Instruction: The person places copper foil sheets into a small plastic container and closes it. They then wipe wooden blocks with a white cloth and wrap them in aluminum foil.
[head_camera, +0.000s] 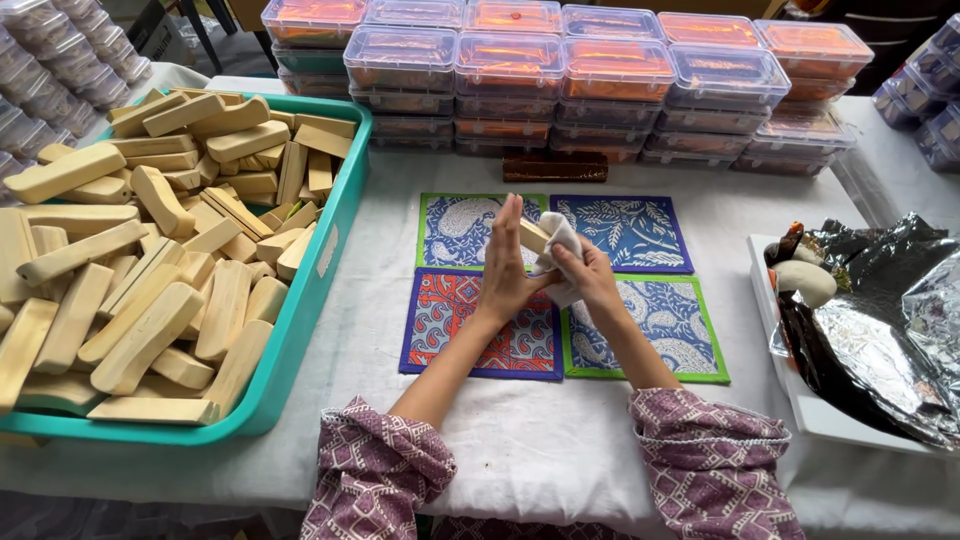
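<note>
My left hand (503, 262) holds a pale wooden block (533, 235) upright, fingers stretched along it. My right hand (590, 277) presses a white cloth (560, 240) against that block. Both hands hover over four patterned fabric mats (640, 235) laid in a square on the white table: blue and green ones, and a red-and-blue one at the near left. To the left stands a teal tray (318, 262) heaped with many similar wooden blocks (150, 250).
Stacks of clear lidded containers (560, 85) with orange contents line the table's far side, with a dark brown block (555, 167) in front. At the right a white tray (800, 400) carries crumpled foil (880, 330) and dark pieces. More clear containers stand at the far left.
</note>
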